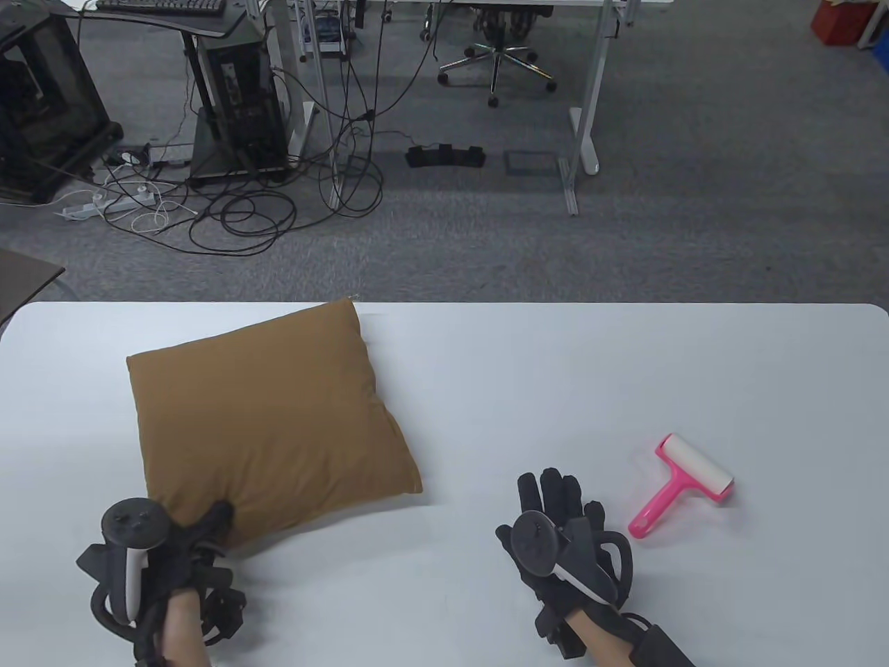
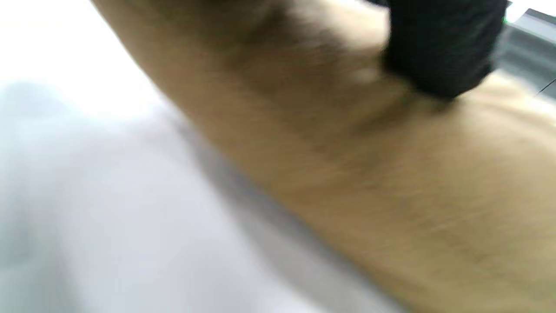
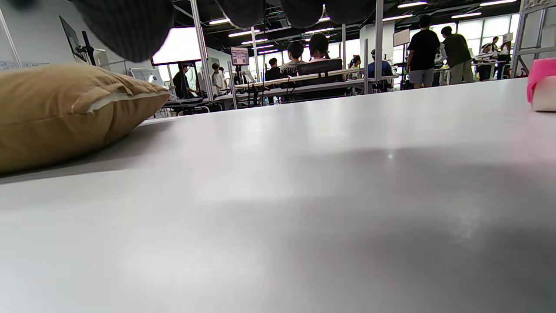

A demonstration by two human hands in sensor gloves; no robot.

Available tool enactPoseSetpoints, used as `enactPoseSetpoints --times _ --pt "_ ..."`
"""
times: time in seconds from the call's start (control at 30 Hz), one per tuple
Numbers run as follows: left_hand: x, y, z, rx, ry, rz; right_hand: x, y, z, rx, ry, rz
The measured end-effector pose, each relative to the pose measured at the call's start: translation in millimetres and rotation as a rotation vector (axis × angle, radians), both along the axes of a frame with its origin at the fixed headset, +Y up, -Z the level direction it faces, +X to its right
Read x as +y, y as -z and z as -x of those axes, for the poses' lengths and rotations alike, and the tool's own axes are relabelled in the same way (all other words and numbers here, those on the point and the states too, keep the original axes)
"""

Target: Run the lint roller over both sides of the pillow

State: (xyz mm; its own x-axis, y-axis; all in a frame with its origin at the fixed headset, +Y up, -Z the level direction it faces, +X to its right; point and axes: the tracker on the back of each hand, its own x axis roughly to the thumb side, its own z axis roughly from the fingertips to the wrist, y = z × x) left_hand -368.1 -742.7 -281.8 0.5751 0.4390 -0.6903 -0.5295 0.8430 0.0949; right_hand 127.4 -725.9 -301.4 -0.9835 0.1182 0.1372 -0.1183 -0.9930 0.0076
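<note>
Left hand (image 1: pixel 184 549) grips the pillow (image 1: pixel 267 424) corner; right hand (image 1: pixel 562 531) rests flat, fingers spread, holding nothing. Rolling not begun, I'd say: next, grab the lint roller (image 1: pixel 677 486).

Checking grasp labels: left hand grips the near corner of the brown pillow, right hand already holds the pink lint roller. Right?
Not quite. The left hand does grip the pillow at its near corner, but the right hand holds nothing: it lies flat and open on the table. The lint roller lies untouched to its right, as the table view shows.
</note>
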Motion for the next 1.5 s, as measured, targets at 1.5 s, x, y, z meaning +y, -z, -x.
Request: enactPoseSetpoints --times 1.5 --pt "-24 47 -141 -0.766 -0.194 -0.147 -28 46 -130 -0.658 -0.004 0.329"
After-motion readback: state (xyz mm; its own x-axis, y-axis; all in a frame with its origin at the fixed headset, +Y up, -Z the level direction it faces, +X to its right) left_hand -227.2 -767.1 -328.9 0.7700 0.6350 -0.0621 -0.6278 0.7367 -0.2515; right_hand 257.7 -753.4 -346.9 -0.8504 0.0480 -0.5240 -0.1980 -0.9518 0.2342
